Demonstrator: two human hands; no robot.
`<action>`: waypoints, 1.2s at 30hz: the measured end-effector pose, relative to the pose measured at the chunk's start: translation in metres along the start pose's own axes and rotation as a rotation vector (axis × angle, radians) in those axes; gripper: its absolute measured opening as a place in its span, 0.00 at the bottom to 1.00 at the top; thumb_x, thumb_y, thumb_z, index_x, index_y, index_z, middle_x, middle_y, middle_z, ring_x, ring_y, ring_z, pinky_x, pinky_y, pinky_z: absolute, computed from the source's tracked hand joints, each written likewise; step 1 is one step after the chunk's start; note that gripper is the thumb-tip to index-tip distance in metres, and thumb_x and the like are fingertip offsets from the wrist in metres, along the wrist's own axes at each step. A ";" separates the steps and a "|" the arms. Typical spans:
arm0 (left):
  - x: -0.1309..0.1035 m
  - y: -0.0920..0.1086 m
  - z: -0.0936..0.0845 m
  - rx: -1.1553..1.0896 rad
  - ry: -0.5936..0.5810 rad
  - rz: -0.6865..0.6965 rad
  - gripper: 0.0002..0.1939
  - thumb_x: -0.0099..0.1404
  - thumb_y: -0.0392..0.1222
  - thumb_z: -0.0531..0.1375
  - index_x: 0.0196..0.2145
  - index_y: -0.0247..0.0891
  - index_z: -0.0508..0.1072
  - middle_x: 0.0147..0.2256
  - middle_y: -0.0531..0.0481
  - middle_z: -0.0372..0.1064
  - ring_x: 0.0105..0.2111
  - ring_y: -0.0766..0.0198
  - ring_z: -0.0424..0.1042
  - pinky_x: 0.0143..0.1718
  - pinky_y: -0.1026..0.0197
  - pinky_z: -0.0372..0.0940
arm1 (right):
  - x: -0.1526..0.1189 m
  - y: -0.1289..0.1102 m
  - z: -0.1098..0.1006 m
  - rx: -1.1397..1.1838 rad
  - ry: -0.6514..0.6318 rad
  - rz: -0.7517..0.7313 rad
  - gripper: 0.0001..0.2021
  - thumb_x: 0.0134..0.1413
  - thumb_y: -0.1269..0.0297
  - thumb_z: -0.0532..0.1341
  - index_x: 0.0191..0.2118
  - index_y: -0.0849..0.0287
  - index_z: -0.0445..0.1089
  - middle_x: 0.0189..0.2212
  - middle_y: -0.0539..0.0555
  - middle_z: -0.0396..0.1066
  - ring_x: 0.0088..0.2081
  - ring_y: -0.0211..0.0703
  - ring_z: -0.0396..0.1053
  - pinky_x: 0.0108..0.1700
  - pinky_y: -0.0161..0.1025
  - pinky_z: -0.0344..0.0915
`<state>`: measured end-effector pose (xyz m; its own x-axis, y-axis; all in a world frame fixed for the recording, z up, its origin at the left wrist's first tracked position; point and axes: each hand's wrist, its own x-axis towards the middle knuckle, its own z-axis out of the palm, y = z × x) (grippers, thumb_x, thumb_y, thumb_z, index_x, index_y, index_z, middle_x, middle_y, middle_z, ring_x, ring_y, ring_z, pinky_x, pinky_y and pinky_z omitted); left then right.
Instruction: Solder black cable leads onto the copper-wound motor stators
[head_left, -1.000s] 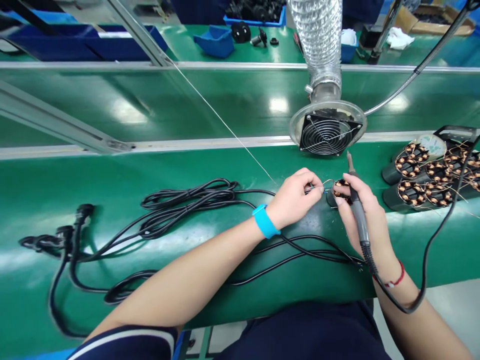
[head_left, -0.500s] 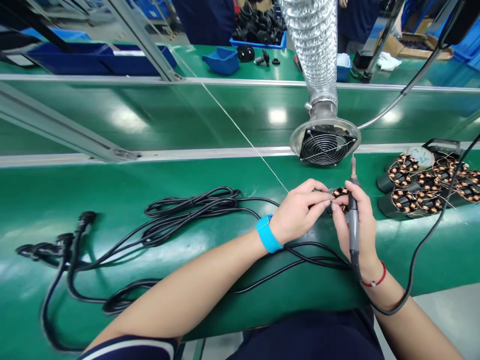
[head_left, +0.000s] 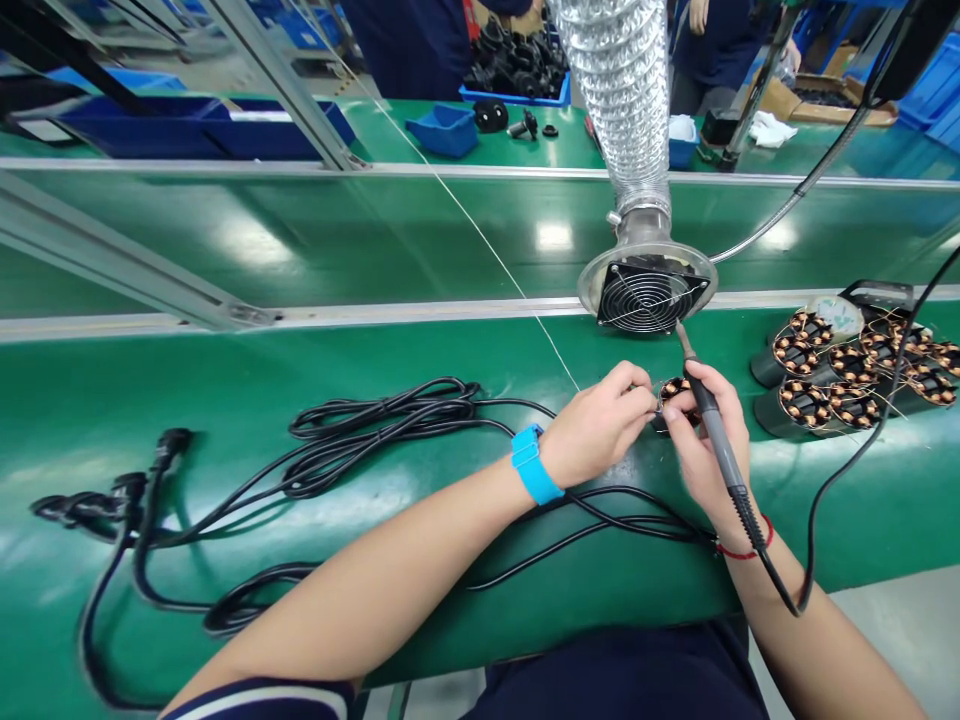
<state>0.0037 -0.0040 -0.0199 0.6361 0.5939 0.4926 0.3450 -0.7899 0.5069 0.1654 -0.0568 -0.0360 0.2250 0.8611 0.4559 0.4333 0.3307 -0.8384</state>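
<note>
My right hand is closed around a soldering iron, its bare metal tip pointing up and away, just below the fan grille. The thumb and a finger of that hand also touch the near side of a dark motor stator with copper windings. Pinched closed at the stator's left side is my left hand, with a blue band on its wrist. A thin pale solder wire comes down from the upper left to this hand. The fingers cover its end and part of the stator.
A fume duct with a fan hangs just beyond my hands. More copper-wound stators stand at the right. Coiled black cables with plugs cover the left bench. The iron's cord loops over my right forearm. Other people stand across the bench.
The soldering iron has tilted, its tip swinging left toward the fan and its cord end to the right. My left fingers have curled in more beside the stator.
</note>
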 end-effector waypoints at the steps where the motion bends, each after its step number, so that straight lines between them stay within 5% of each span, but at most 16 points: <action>1: 0.000 -0.001 0.000 -0.016 0.001 0.005 0.09 0.70 0.33 0.51 0.34 0.36 0.70 0.40 0.44 0.67 0.38 0.64 0.70 0.41 0.61 0.70 | 0.000 0.000 -0.006 -0.027 -0.058 -0.002 0.20 0.57 0.68 0.60 0.56 0.52 0.63 0.31 0.47 0.71 0.33 0.38 0.72 0.42 0.40 0.72; 5: 0.001 -0.002 0.000 -0.114 0.015 -0.066 0.08 0.66 0.30 0.54 0.30 0.36 0.71 0.38 0.46 0.67 0.38 0.64 0.69 0.42 0.61 0.68 | 0.003 0.000 -0.033 -0.184 -0.391 -0.085 0.23 0.60 0.67 0.59 0.60 0.51 0.60 0.41 0.51 0.75 0.45 0.44 0.73 0.53 0.49 0.68; 7: 0.002 -0.003 -0.001 -0.168 0.005 -0.138 0.08 0.64 0.29 0.56 0.29 0.35 0.71 0.37 0.47 0.67 0.36 0.65 0.68 0.40 0.61 0.68 | 0.004 0.001 -0.041 -0.258 -0.446 -0.157 0.24 0.60 0.67 0.59 0.61 0.50 0.59 0.42 0.52 0.75 0.47 0.46 0.72 0.52 0.50 0.67; 14: 0.006 -0.009 -0.002 -0.395 -0.030 -0.410 0.05 0.60 0.30 0.61 0.28 0.35 0.75 0.34 0.51 0.67 0.29 0.69 0.65 0.33 0.64 0.64 | 0.011 0.014 -0.025 -0.378 -0.218 -0.234 0.23 0.62 0.67 0.58 0.61 0.49 0.58 0.36 0.50 0.75 0.39 0.46 0.72 0.45 0.47 0.67; 19: 0.006 -0.010 -0.001 -0.436 -0.021 -0.408 0.05 0.60 0.32 0.61 0.28 0.36 0.76 0.34 0.50 0.68 0.32 0.68 0.67 0.34 0.63 0.65 | 0.002 0.004 -0.030 -0.372 -0.256 -0.260 0.24 0.62 0.65 0.59 0.62 0.48 0.58 0.41 0.52 0.77 0.44 0.48 0.73 0.47 0.49 0.68; 25: 0.003 -0.005 0.001 -0.425 -0.033 -0.348 0.04 0.60 0.31 0.62 0.28 0.35 0.76 0.35 0.50 0.67 0.32 0.68 0.66 0.33 0.65 0.64 | -0.026 -0.014 -0.041 -0.221 0.032 -0.094 0.21 0.63 0.65 0.57 0.61 0.48 0.63 0.39 0.53 0.76 0.37 0.47 0.75 0.42 0.49 0.72; 30: 0.003 -0.003 0.004 -0.391 -0.018 -0.333 0.05 0.60 0.30 0.61 0.28 0.35 0.75 0.34 0.51 0.67 0.30 0.69 0.65 0.32 0.65 0.63 | -0.046 -0.008 -0.042 -0.205 0.136 -0.317 0.12 0.57 0.69 0.62 0.48 0.55 0.71 0.28 0.51 0.71 0.27 0.41 0.66 0.29 0.42 0.66; 36: 0.002 -0.004 0.004 -0.408 -0.002 -0.344 0.05 0.60 0.30 0.61 0.28 0.34 0.76 0.34 0.50 0.67 0.31 0.68 0.65 0.31 0.66 0.62 | -0.053 -0.006 -0.043 -0.152 0.043 -0.447 0.10 0.56 0.70 0.60 0.44 0.56 0.70 0.27 0.50 0.68 0.23 0.38 0.62 0.23 0.40 0.64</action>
<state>0.0062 0.0002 -0.0234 0.5352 0.8074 0.2484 0.2379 -0.4262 0.8728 0.1881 -0.1208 -0.0425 0.0218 0.6295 0.7767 0.6182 0.6020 -0.5053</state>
